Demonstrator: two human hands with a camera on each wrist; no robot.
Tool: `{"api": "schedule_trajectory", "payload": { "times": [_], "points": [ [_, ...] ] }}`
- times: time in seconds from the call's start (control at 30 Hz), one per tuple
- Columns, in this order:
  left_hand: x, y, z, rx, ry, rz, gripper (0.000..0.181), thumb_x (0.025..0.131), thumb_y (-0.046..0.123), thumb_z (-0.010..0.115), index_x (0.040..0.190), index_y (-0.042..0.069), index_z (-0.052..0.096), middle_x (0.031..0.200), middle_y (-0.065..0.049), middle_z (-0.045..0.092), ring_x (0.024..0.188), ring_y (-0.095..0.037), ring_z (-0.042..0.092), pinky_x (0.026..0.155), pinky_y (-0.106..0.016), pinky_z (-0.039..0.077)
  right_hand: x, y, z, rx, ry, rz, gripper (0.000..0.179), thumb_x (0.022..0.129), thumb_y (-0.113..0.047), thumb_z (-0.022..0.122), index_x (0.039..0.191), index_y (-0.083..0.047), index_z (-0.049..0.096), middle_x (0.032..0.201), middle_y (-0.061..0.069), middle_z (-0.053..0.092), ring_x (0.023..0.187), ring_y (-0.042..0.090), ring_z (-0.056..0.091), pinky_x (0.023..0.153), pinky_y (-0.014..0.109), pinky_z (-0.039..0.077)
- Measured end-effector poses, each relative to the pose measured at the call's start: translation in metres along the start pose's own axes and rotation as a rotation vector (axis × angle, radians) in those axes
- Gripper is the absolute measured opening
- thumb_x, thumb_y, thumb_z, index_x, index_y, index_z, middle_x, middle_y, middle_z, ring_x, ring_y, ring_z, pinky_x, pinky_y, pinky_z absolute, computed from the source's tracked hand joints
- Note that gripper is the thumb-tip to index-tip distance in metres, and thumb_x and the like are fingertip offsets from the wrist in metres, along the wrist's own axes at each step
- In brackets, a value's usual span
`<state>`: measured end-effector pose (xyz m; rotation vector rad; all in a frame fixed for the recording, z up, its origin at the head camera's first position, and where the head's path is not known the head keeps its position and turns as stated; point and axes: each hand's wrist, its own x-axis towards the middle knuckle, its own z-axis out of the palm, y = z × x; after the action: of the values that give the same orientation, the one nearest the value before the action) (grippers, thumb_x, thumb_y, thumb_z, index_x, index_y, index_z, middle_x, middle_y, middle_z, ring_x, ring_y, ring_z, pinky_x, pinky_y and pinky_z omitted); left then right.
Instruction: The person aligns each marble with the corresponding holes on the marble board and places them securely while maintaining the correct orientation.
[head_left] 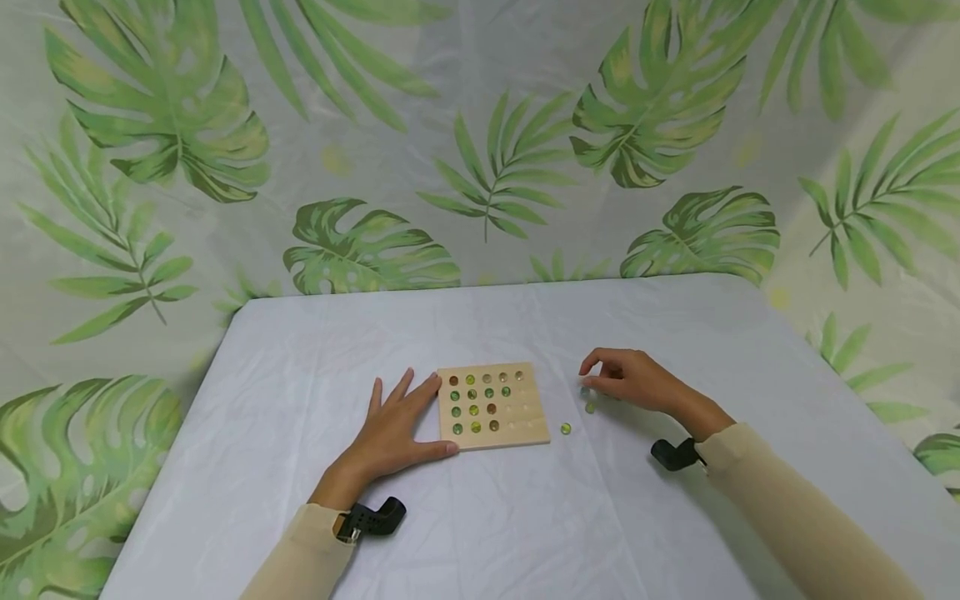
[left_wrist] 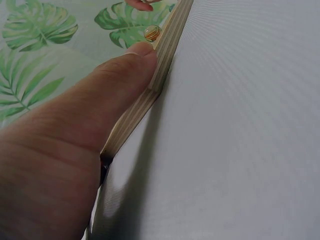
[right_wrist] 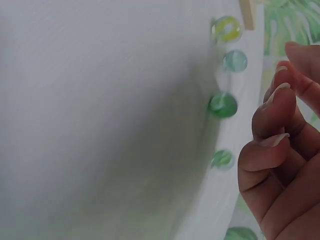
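Note:
A light wooden board [head_left: 536,417] with rows of round hollows lies on the table, many hollows bearing glass marbles in green, yellow, brown and clear. My left hand [head_left: 397,429] is spread at its left side, the index fingertip at the upper left corner and the thumb [left_wrist: 125,75] on the lower left corner. To the right of the board, my right hand [head_left: 630,379] hovers over loose marbles, fingers bent and a small gap between thumb and index fingertip. Below those fingers in the right wrist view are a green marble [right_wrist: 223,105] and a pale teal marble [right_wrist: 235,61].
A yellow-swirled marble [head_left: 566,428] lies just off the board's right edge. White cloth covers the table [head_left: 360,333], and a leaf-patterned curtain [head_left: 517,250] hangs behind it. Each wrist carries a black camera mount [head_left: 675,454].

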<state>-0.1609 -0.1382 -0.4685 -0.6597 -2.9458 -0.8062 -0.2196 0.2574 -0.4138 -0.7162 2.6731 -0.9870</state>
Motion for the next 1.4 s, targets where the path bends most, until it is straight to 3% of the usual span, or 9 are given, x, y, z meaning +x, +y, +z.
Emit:
{"api": "schedule_trajectory", "payload": {
  "times": [0.3, 0.63, 0.93, 1.4],
  "points": [
    [0.0, 0.0, -0.001, 0.001, 0.0, 0.001, 0.107, 0.071, 0.076, 0.064, 0.154, 0.019, 0.028, 0.155, 0.003, 0.03, 0.148, -0.027, 0.01, 0.114, -0.055, -0.012, -0.016, 0.016, -0.002, -0.025, 0.001, 0.062, 0.019, 0.094, -0.03, 0.064, 0.107, -0.017, 0.063, 0.063, 0.002, 0.056, 0.054, 0.012, 0.049, 0.048, 0.026, 0.041],
    [0.001, -0.001, -0.001, 0.006, 0.003, 0.002, 0.107, 0.071, 0.077, 0.063, 0.154, 0.019, 0.028, 0.155, 0.003, 0.031, 0.147, -0.027, 0.01, 0.113, -0.056, -0.012, -0.022, 0.017, -0.003, -0.007, -0.05, 0.124, 0.02, 0.093, -0.028, 0.065, 0.108, -0.015, 0.06, 0.058, 0.004, 0.056, 0.05, 0.013, 0.048, 0.046, 0.025, 0.04],
    [0.0, -0.001, -0.001, 0.008, -0.002, 0.002, 0.107, 0.071, 0.078, 0.062, 0.154, 0.019, 0.027, 0.155, 0.004, 0.03, 0.148, -0.026, 0.009, 0.114, -0.055, -0.013, -0.024, 0.02, 0.0, 0.019, -0.091, 0.126, 0.023, 0.093, -0.025, 0.066, 0.109, -0.011, 0.058, 0.061, 0.003, 0.059, 0.055, 0.018, 0.056, 0.052, 0.026, 0.046],
    [0.0, 0.0, -0.002, 0.013, 0.004, 0.002, 0.106, 0.072, 0.075, 0.064, 0.154, 0.019, 0.027, 0.155, 0.004, 0.031, 0.148, -0.027, 0.01, 0.113, -0.057, -0.011, -0.024, 0.019, 0.001, -0.015, -0.084, 0.114, 0.025, 0.093, -0.024, 0.066, 0.111, -0.011, 0.054, 0.062, 0.001, 0.06, 0.056, 0.017, 0.055, 0.052, 0.026, 0.044]
  ]
}}
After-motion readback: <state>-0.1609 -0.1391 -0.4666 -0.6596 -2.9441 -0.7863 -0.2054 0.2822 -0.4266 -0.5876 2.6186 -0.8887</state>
